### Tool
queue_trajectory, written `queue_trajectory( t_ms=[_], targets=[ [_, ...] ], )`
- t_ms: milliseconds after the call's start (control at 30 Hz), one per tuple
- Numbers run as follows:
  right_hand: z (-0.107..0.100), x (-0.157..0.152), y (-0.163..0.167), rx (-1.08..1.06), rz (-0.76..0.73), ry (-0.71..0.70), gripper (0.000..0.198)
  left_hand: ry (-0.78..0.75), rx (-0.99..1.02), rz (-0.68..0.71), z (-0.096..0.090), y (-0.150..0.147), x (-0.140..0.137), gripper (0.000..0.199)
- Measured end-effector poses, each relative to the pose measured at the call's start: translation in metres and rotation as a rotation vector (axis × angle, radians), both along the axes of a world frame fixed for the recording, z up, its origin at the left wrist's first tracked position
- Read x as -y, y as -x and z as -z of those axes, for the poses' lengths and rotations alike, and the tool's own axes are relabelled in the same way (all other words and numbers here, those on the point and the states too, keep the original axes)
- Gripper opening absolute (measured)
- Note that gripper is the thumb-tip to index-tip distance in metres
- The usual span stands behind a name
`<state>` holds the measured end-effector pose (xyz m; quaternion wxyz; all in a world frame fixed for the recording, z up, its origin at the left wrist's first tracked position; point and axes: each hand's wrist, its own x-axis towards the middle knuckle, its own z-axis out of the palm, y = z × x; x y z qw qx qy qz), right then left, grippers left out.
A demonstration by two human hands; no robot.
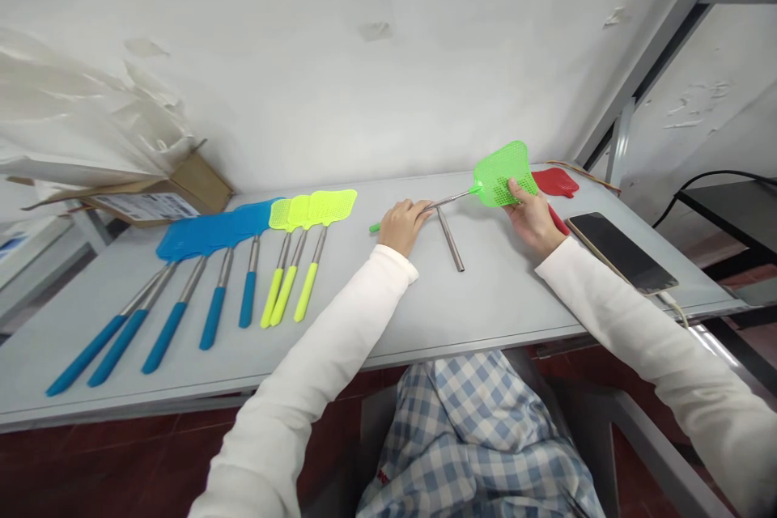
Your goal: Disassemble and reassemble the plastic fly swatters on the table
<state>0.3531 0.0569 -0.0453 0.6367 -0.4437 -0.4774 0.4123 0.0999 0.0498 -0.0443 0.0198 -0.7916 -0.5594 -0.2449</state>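
Both of my hands hold one green fly swatter above the grey table. My left hand is closed round its metal shaft, and the tip of its green handle sticks out to the left. My right hand grips the mesh head at its lower right edge, thumb on the front face. A short metal tube lies on the table between my hands. Behind my right hand a red fly swatter lies partly hidden, with its red handle showing beside the hand.
Several blue fly swatters lie overlapped at the left, with three yellow ones beside them. A cardboard box stands at the back left. A phone with a cable lies at the right, near the table's front edge.
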Motion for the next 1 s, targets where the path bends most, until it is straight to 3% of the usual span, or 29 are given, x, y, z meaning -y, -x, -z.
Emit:
queue_trajectory(
  t_ms=[267,633,1000],
  targets=[
    [-0.007,0.001,-0.002,-0.032,0.026,-0.01,0.051,-0.012,0.024,0.032,0.0,0.005,-0.001,0.043],
    [-0.019,0.001,-0.022,0.158,-0.052,-0.009,0.061,-0.12,-0.025,0.09,0.004,0.008,-0.004,0.051],
    [-0.019,0.003,-0.033,0.232,-0.182,-0.024,0.069,-0.085,-0.074,0.122,0.004,0.012,-0.006,0.046]
  ],
)
